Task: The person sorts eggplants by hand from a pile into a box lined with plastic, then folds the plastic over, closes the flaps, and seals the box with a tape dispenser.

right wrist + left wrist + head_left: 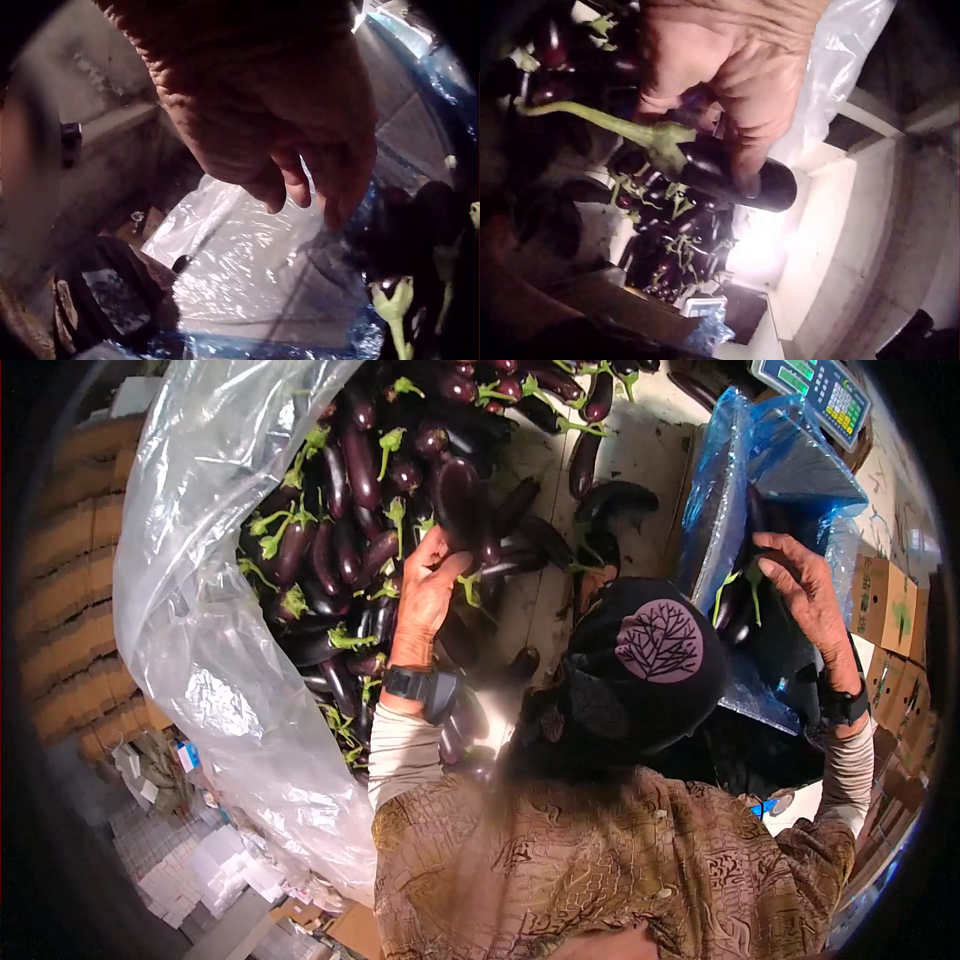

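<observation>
A dark purple eggplant (460, 500) is held up over the heap by my left hand (428, 595). In the left wrist view, thumb and fingers grip the eggplant (769, 186) around its body, its long green stem pointing left. More glossy eggplants (360, 465) lie heaped around that hand. On the right, my right hand (808, 590) is over a box lined with blue plastic film (715, 490). Its fingers hang loosely bent, with nothing seen between them in the right wrist view. Eggplants (738, 610) lie in the lined box beside that hand, one green cap (394, 304) showing.
Clear plastic sheeting (190, 590) borders the heap on the left. A digital scale (828, 405) stands beyond the lined box. Cardboard cartons (888, 605) are at the right edge, and stacked cardboard (80, 600) at the far left. A head in a black cap (610, 670) hides the lower middle.
</observation>
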Tool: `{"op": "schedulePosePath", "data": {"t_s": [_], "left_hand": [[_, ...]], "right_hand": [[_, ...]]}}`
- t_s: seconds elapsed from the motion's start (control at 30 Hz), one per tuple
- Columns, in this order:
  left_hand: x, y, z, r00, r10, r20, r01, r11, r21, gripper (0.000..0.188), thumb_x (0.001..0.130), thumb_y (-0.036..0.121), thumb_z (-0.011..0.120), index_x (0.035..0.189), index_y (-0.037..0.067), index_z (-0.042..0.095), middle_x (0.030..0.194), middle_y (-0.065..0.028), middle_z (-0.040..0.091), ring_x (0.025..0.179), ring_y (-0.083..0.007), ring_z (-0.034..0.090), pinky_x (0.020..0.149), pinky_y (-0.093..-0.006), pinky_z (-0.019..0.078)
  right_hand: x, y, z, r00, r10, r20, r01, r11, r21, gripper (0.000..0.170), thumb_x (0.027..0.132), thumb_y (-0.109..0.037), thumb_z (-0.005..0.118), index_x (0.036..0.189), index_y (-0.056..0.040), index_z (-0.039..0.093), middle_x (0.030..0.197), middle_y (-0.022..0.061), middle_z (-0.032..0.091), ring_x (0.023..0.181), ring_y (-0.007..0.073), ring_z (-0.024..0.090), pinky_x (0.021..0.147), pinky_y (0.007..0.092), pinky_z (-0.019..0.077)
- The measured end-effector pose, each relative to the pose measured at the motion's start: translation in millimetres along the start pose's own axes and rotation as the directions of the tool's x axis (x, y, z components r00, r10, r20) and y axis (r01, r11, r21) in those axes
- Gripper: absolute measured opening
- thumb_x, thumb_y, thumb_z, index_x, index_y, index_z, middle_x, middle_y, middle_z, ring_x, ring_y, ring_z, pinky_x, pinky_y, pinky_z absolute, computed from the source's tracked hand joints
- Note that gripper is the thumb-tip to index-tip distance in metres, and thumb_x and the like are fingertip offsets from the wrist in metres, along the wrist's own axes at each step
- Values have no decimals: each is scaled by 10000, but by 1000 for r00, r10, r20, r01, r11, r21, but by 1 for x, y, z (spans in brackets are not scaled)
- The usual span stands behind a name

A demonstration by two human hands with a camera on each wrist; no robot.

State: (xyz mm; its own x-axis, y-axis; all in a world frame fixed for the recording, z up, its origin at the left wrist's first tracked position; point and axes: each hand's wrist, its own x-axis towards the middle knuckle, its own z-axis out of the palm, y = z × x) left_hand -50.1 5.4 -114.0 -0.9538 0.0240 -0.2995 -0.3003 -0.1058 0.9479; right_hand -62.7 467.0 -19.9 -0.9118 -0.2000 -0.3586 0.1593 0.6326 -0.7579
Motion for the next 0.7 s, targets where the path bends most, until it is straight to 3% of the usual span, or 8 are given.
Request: {"op": "schedulePosePath", "data": {"t_s": [0.17,0.23,0.27,0.4,0.53,0.63,0.67,0.7], "left_hand": [[10,46,27,974,130,186,-101,982,-160,497,900,205,584,1333,-27,505,1185,-97,625,1005,-180,605,902,-310,468],[16,73,42,957,122,263,-132,991,23,695,872,459,689,1315,-40,495,1137,-126,634,993,-206,627,906,-335,492],[16,87,53,944,121,306,-149,986,69,495,861,158,595,1300,-62,527,1196,-62,614,1063,-157,560,964,-293,411],[27,160,140,671,165,723,-585,717,379,468,803,120,734,1236,3,599,1072,-94,645,1016,-240,609,932,-332,455],[28,166,214,443,259,858,-827,487,280,494,763,165,789,1202,8,624,1100,-122,659,1050,-272,635,923,-341,480],[36,169,221,268,661,700,-939,15,345,364,846,151,743,1170,11,652,1093,-120,672,1009,-236,659,897,-338,501],[36,168,208,268,664,698,-940,22,340,364,846,151,743,1170,11,652,1093,-120,672,1009,-236,659,897,-338,501],[32,162,191,585,598,548,-809,475,346,341,886,175,715,1176,9,651,1067,-99,680,979,-205,660,878,-322,507]], "right_hand": [[-7,-33,-5,994,-104,26,94,967,238,258,979,-151,605,1195,-11,628,1082,38,645,970,114,593,874,275,476],[-14,-51,-11,988,-150,-45,154,982,106,315,946,-196,645,1200,-11,622,1151,75,637,1058,154,598,934,308,469],[-18,-57,-14,966,-233,-107,237,971,24,363,924,-226,671,1212,-13,615,1200,100,630,1098,196,605,959,335,468],[-26,-107,-33,687,-726,-45,538,549,-640,708,824,-460,707,1358,-40,507,1363,184,537,1179,428,541,996,466,433],[-33,-102,-39,792,-609,44,536,659,-527,748,814,-531,693,1329,-20,511,1107,225,639,994,450,601,881,458,485],[-62,-75,-64,996,-61,68,84,909,-408,538,858,-375,702,1220,-6,554,933,144,634,861,320,589,766,387,463],[-78,-63,-74,998,36,58,-17,953,-303,494,880,-384,683,1185,-12,571,892,100,625,795,259,583,708,350,459],[-88,-58,-75,969,239,65,-239,971,-9,461,888,-399,667,1156,-34,581,865,58,605,742,188,553,653,304,434]]}}
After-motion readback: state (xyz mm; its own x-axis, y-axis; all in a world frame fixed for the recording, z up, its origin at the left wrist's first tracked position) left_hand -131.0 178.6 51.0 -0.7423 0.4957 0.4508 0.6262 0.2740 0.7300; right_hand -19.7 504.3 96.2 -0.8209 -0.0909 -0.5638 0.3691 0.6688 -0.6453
